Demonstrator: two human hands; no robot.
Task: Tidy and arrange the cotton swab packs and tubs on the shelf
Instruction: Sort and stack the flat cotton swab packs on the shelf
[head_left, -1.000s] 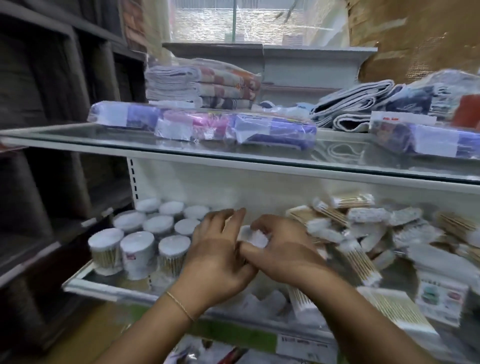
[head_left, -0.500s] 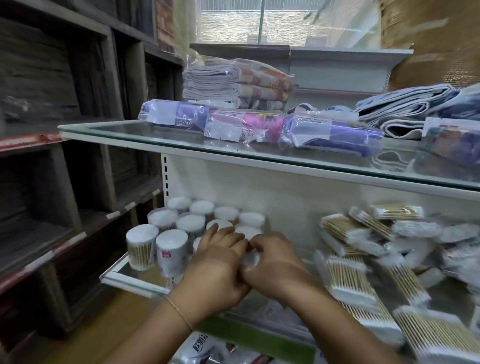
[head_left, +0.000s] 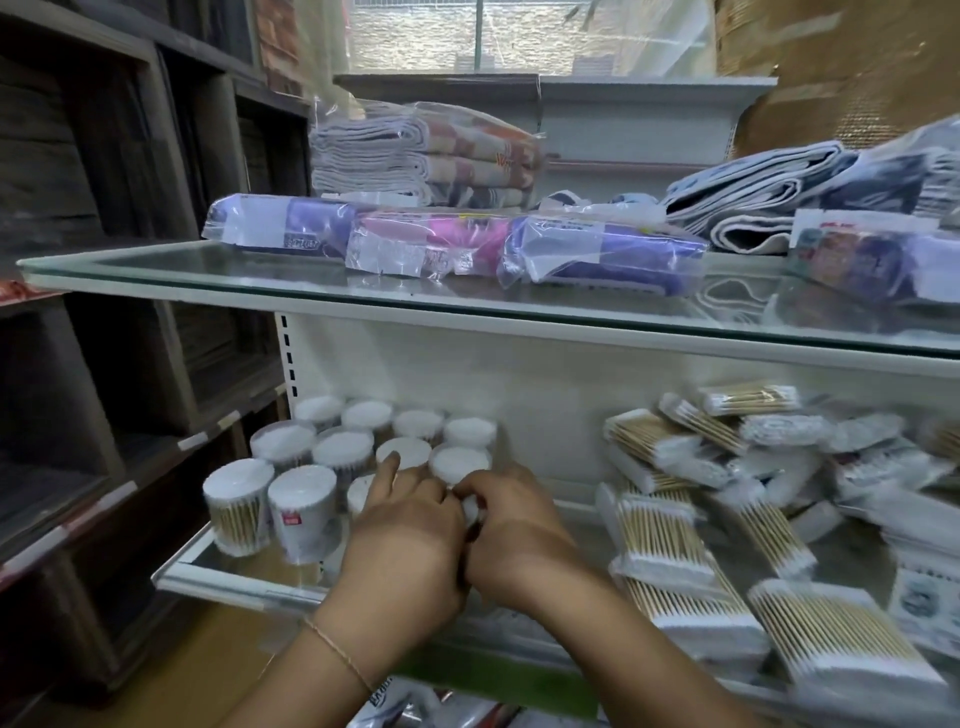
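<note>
I think the tub (head_left: 472, 508) is light, with a smooth and slippery plastic wall, so I take it by the sides. My left hand (head_left: 410, 525) and right hand (head_left: 514, 525) both curl round it, just right of the standing tubs (head_left: 301, 499). Its top is white; the rest is hidden.

Gripped tub (head_left: 474, 510) largely hidden, packs (head_left: 857, 460) blurred.
</note>
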